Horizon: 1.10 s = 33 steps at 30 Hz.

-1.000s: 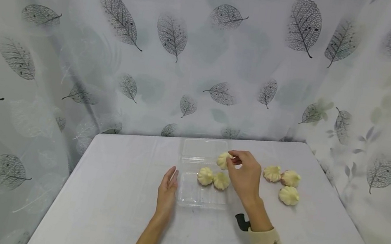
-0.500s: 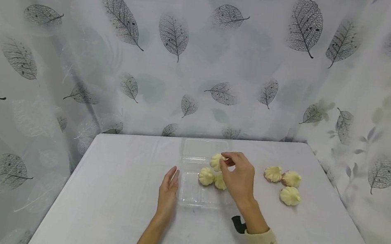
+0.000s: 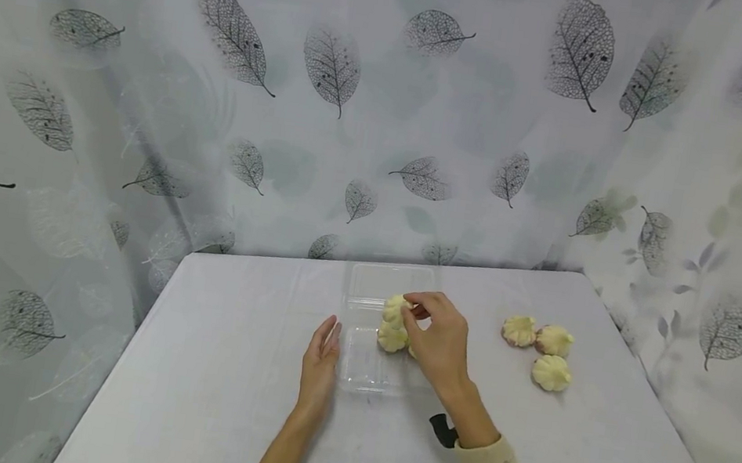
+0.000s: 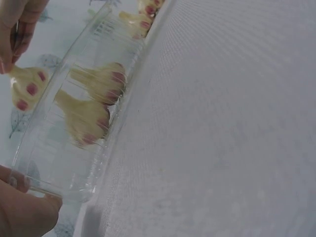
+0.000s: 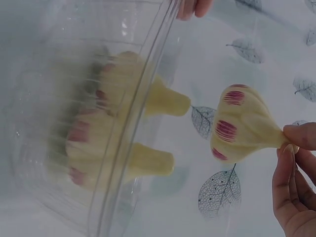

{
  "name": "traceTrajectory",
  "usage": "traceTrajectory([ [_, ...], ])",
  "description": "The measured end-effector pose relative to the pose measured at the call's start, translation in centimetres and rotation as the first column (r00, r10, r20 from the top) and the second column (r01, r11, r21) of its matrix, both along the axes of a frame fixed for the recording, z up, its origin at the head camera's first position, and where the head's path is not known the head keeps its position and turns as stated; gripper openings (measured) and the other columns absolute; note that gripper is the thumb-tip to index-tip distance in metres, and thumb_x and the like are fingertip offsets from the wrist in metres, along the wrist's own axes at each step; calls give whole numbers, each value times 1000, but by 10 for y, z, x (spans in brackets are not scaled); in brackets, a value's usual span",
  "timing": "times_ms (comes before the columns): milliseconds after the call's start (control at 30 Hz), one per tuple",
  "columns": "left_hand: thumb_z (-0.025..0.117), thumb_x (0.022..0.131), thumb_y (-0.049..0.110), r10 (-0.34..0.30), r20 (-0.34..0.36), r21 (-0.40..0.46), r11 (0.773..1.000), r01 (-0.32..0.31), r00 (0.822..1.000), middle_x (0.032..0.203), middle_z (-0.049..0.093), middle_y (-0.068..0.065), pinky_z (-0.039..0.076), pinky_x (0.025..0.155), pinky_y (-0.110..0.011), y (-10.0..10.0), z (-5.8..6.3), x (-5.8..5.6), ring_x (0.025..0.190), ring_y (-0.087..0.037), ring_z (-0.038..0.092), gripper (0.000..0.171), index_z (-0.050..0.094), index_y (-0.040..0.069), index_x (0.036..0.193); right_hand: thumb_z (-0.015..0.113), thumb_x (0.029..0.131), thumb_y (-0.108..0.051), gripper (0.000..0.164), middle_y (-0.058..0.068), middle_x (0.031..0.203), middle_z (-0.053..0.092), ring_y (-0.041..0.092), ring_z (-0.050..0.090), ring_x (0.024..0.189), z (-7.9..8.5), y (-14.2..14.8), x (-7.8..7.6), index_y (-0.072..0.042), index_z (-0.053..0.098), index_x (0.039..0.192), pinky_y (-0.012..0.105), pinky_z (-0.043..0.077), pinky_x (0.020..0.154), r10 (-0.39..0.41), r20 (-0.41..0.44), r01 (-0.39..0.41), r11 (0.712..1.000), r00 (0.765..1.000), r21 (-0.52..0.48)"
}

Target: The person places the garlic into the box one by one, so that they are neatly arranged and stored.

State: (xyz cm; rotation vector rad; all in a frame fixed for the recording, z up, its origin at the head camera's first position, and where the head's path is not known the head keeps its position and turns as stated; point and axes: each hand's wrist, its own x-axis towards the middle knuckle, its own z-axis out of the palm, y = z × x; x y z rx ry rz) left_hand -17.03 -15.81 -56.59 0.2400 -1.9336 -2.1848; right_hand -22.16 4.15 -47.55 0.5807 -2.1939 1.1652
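Observation:
My right hand (image 3: 438,344) pinches a garlic bulb (image 5: 242,123) by its stem between thumb and fingertips. The bulb is pale yellow with purple patches and hangs over a clear plastic box (image 3: 360,379). Two more garlic bulbs (image 4: 86,118) sit side by side inside the box, stems up; in the head view one is mostly behind my right hand. My left hand (image 3: 319,370) rests against the box's left side with fingers fairly straight, and its thumb (image 4: 47,207) touches the box end in the left wrist view.
The box's lid (image 3: 388,281) lies folded back behind it. To the right, three garlic bulbs (image 3: 551,373) stand close together on the white-covered table (image 3: 223,369). A leaf-patterned curtain (image 3: 374,105) hangs behind the table and along its sides.
My right hand has carried the pinched garlic bulb leftward over the box, from its right side to behind the left bulb inside. My left hand has stayed at the box's side.

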Motion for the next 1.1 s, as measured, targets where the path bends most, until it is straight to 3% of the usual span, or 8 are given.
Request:
traceTrajectory([
  [633, 37, 112, 8, -31, -7, -15, 999, 31, 1000, 169, 31, -8, 24, 129, -40, 0, 2, 2, 157, -22, 28, 51, 31, 11, 163, 86, 84, 1, 24, 5, 98, 73, 17, 70, 80, -5, -22, 7, -5, 78, 105, 38, 63, 68, 92, -4, -92, 996, 996, -12],
  [1100, 38, 110, 3, -8, -10, -14, 1000, 8, 1000, 168, 34, -12, 27, 127, -41, 0, 1, 1, 155, -27, 31, 51, 34, 8, 161, 86, 84, 1, 22, 4, 96, 73, 14, 71, 80, -17, -35, 4, -4, 79, 104, 31, 61, 68, 94, 17, -95, 995, 995, 32],
])
